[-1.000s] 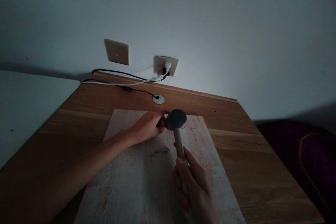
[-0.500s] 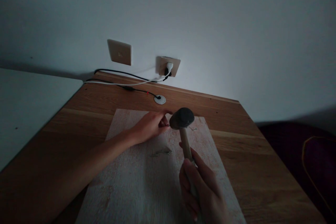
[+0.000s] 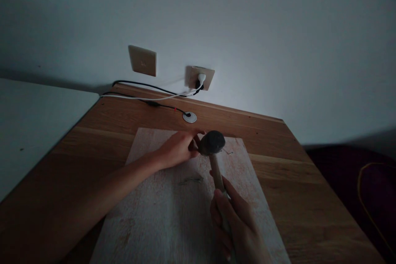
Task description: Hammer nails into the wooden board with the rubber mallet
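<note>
A mallet [image 3: 213,142] with a dark rounded head and a pale wooden handle is gripped in my right hand [image 3: 230,218]. Its head is over the upper part of a whitish, worn board [image 3: 148,206]. Just left of the head, my left hand [image 3: 181,145] rests at the board with thumb and fingers curled into a pinch; the mallet head covers whatever lies between the fingertips. Several thin metal nails [image 3: 191,180] lie in a small pile on the board, below my left hand. Another thin metal piece, like a nail [image 3: 228,152], shows right of the mallet head.
The board lies on a brown wooden tabletop [image 3: 297,202]. Black and white cables [image 3: 139,98] run along its back to a wall socket [image 3: 206,76]. A round cable grommet [image 3: 189,117] sits behind the board. A white panel [image 3: 43,123] borders the left side.
The mallet head has moved slightly left and down, closer to my left fingertips and covering more of them. My left hand has stayed nearly in place.
</note>
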Tool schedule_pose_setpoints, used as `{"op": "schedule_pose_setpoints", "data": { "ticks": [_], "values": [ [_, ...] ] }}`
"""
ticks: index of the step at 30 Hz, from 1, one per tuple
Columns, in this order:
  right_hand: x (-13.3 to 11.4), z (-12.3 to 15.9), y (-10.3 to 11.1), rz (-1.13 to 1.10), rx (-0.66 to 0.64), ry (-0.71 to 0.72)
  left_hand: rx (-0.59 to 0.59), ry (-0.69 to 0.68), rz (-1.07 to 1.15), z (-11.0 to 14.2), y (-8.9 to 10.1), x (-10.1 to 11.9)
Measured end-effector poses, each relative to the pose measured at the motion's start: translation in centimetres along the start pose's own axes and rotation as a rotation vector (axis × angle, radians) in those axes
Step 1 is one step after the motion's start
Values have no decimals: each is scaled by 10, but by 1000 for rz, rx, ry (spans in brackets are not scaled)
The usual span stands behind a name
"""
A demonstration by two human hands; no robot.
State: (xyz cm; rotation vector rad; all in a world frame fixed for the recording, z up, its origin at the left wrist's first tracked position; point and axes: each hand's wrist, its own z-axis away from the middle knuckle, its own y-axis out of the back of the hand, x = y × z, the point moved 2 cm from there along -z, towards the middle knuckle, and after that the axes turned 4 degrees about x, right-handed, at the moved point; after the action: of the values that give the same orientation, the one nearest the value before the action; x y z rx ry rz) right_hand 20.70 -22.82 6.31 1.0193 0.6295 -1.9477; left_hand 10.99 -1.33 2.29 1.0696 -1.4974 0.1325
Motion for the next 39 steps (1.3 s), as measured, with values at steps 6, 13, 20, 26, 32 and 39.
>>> {"op": "schedule_pose_setpoints", "data": {
  "ticks": [6, 13, 20, 26, 32, 39],
  "values": [
    [-4, 3, 0, 22, 18, 30, 2, 9, 47, -1, -1, -1],
    [-2, 7, 3, -39, 31, 18, 14, -9, 22, 0, -3, -4],
    [5, 1, 2, -4, 29, 17, -16, 10, 4, -1, 0, 5],
    [4, 1, 2, -4, 16, 10, 0, -3, 5, -1, -1, 2],
    [4, 2, 0, -1, 14, 36, 10, -15, 0, -1, -2, -2],
    [0, 10, 0, -57, 73, 27, 13, -6, 23, 0, -4, -5]
  ]
}}
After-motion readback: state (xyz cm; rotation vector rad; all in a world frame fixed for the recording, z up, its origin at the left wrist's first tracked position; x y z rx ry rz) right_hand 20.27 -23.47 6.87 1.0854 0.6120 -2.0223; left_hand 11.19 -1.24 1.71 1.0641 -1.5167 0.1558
